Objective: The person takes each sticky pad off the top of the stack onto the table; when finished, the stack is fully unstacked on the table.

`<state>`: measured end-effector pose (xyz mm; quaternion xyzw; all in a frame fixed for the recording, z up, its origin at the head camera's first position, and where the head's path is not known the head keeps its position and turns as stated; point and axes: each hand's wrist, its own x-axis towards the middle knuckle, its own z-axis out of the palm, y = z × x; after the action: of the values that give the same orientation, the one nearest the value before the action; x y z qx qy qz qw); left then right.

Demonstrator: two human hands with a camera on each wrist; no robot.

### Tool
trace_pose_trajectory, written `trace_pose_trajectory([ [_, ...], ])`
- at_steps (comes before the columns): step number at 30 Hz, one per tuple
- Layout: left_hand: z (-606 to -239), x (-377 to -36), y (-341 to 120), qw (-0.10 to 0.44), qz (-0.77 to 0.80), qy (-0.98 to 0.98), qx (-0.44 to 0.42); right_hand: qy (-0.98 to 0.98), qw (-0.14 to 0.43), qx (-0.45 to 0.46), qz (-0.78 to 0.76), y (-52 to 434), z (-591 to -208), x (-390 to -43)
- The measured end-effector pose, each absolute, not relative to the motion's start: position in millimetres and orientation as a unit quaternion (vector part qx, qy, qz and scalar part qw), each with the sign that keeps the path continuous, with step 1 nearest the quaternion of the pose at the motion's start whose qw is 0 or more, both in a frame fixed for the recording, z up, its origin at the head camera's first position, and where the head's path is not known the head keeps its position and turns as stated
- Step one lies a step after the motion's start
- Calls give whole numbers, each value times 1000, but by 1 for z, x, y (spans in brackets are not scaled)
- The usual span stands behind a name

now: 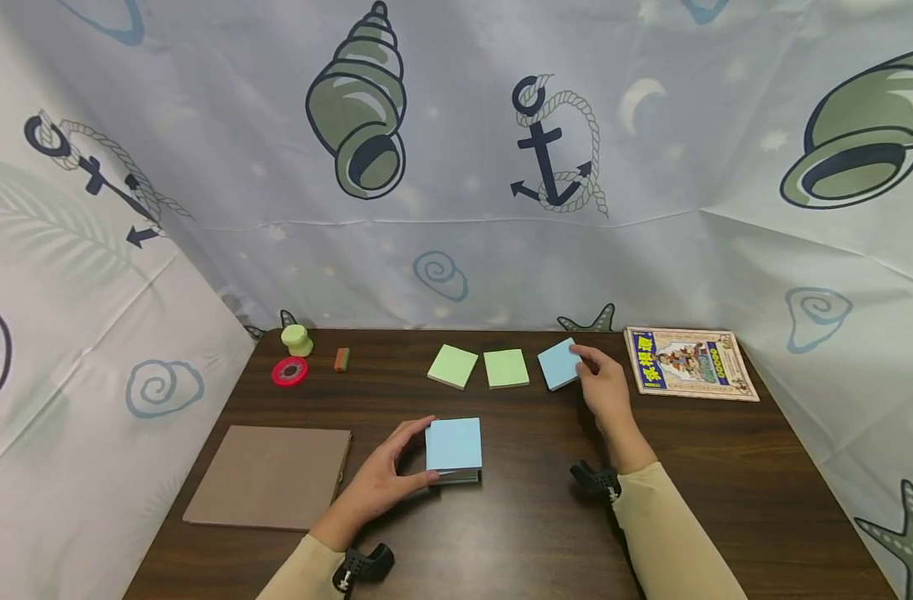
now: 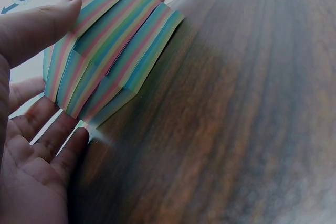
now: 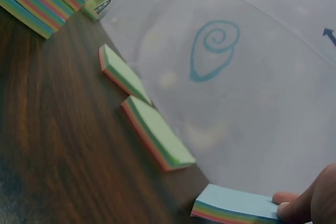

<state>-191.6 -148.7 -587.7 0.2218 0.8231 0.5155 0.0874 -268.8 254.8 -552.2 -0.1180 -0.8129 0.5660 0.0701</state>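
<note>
Left grip (image 1: 377,477) holds, over the desk (image 1: 531,508), a blue-topped stack (image 1: 453,445) whose uneven sides are striped pink, yellow, green and blue. Right grip (image 1: 606,388) pinches a blue pad (image 1: 558,365) at the back, its edge layered yellow and red, beside two green pads (image 1: 506,369).

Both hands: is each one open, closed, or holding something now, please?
Left hand: holding the thick stack of pads.
Right hand: holding a blue-topped pad at its edge.

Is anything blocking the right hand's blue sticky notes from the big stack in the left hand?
Nothing visible: just bare tabletop separates the blue sticky-note pad from the sticky-note stack. The nearer green pad sits beside that path.
</note>
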Motion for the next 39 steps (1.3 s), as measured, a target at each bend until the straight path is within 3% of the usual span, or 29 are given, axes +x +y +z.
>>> trace_pose_trajectory([
  [12, -587, -193, -147, 86, 521, 818, 228, -877, 69, -66, 472, 264, -578, -277],
  [24, -589, -193, -144, 95, 518, 821, 222, -915, 119, -28, 384, 264, -593, -278],
  [39, -590, -193, -149, 88, 528, 813, 229, -937, 102, -29, 333, 253, -595, -278],
])
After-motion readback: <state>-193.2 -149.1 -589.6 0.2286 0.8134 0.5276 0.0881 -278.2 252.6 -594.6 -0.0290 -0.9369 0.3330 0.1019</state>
